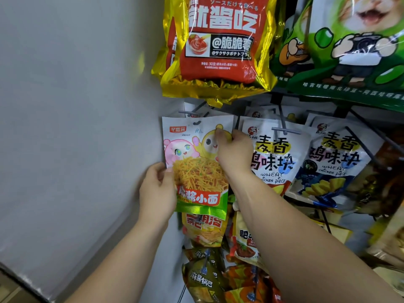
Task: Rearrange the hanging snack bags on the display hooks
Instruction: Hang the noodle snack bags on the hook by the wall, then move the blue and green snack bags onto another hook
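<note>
A white noodle-snack bag (194, 158) with cartoon faces and a green band hangs at the left end of the display, its punched hole close to a grey hook (185, 112). My left hand (158, 189) pinches the bag's lower left edge. My right hand (234, 152) grips its upper right edge, fingers curled over the front. Similar white bags sit behind it on the same hook. Whether the hook passes through the front bag's hole I cannot tell.
A red-and-gold crisp bag (218, 44) hangs just above. Green cartoon bags (354, 47) fill the top right. White chicken-piece bags (275, 154) hang on hooks to the right. More snack bags (205, 232) crowd below. A plain grey wall (76, 127) lies to the left.
</note>
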Motion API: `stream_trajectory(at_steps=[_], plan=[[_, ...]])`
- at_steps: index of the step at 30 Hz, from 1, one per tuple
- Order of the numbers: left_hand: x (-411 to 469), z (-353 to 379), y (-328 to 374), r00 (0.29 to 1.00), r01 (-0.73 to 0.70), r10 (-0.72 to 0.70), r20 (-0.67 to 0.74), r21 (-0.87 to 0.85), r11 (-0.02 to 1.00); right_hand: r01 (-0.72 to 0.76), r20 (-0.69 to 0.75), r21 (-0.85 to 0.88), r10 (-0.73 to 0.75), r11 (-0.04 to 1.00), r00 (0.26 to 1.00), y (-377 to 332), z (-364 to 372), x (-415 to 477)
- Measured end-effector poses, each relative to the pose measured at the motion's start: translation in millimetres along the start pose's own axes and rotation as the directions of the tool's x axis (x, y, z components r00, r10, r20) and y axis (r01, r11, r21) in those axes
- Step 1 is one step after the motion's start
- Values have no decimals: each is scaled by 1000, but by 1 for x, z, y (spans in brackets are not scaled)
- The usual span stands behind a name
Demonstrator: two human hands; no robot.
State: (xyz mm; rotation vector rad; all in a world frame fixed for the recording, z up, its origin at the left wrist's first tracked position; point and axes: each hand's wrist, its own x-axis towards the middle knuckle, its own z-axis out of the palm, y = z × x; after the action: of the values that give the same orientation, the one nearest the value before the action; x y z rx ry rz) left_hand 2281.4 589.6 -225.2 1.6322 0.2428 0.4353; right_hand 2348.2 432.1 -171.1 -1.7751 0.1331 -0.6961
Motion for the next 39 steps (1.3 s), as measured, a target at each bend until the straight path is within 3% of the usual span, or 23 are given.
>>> stream_trajectory(at_steps=[6,10,18,24,30,33,36,39], plan=[[-16,-1,-6,998,-47,44,50,67,997,-4,-140,-111,-11,994,990,-1,5,20],[-24,4,-6,992,-88,79,103,94,992,-53,-137,-151,33,987,990,-1,5,21],[-36,30,0,973,-164,160,166,10,986,-77,137,38,71,996,988,-4,-39,-25],[-53,50,0,959,-216,225,172,-74,974,-244,337,131,189,961,922,-17,-102,-58],[-74,81,2,923,-122,159,351,-125,985,-446,510,112,334,888,793,-13,-175,-69],[-80,97,11,905,-92,119,407,-85,992,-467,392,158,378,870,838,5,-199,-63],[-78,113,18,913,-83,91,398,-36,996,-408,48,170,405,897,913,33,-219,-48],[-75,125,23,923,-131,107,369,41,990,-301,-237,171,336,938,912,58,-232,-32]])
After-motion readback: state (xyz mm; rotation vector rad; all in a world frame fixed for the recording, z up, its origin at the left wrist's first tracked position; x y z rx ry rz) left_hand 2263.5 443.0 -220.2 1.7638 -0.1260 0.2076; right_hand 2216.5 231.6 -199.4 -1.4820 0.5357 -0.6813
